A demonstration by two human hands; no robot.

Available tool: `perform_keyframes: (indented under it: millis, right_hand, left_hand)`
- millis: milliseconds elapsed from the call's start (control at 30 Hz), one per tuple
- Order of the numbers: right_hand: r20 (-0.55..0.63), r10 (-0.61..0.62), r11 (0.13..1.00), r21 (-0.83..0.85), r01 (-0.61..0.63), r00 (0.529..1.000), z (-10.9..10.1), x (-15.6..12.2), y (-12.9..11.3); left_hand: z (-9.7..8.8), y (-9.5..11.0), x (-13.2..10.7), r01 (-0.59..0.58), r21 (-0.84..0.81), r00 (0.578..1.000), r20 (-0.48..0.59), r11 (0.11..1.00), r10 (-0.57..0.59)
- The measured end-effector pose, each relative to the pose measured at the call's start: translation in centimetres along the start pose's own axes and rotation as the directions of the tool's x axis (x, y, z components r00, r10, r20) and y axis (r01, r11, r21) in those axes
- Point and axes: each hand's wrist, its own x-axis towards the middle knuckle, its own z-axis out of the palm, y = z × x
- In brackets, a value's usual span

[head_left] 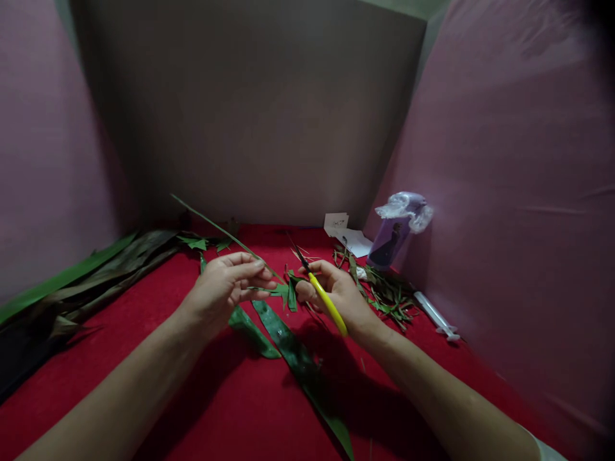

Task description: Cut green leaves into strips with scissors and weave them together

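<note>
My left hand (225,288) is closed in a pinch on a thin green leaf strip (218,229) that slants up and to the left. My right hand (336,291) is closed around a yellow-handled cutting tool (327,299), whose dark tip points up and left. Between the two hands sits a small folded green leaf piece (287,293), touched by the fingertips of both. Under the hands, long dark green leaves (293,349) lie on the red cloth (144,358).
Long green and dried leaves (81,275) are piled at the left. Leaf trimmings (384,291) lie at the right beside a purple bottle (391,240) capped with plastic wrap, white papers (343,232) and a clear syringe (435,315). Grey and pink panels enclose the space.
</note>
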Motion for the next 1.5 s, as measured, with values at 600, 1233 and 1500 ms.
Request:
perform_keyframes:
  millis: [600,1233,1500]
  right_hand:
    - [0.023,0.117,0.968,0.223,-0.119,0.993,0.7,-0.5,-0.4]
    - [0.06,-0.061,0.935,-0.345,0.078,0.996,-0.2,-0.6,0.2]
    - [0.089,-0.193,0.653,-0.732,0.196,0.977,-0.6,-1.4,-0.7]
  left_hand:
    - [1.2,-1.5,-0.4,0.03,0.019,0.996,0.079,0.999,-0.031]
    - [-0.2,0.1,0.4,-0.02,0.012,0.998,-0.059,1.0,0.021]
    - [-0.3,0.4,0.4,-0.029,0.014,0.996,-0.087,0.999,0.031]
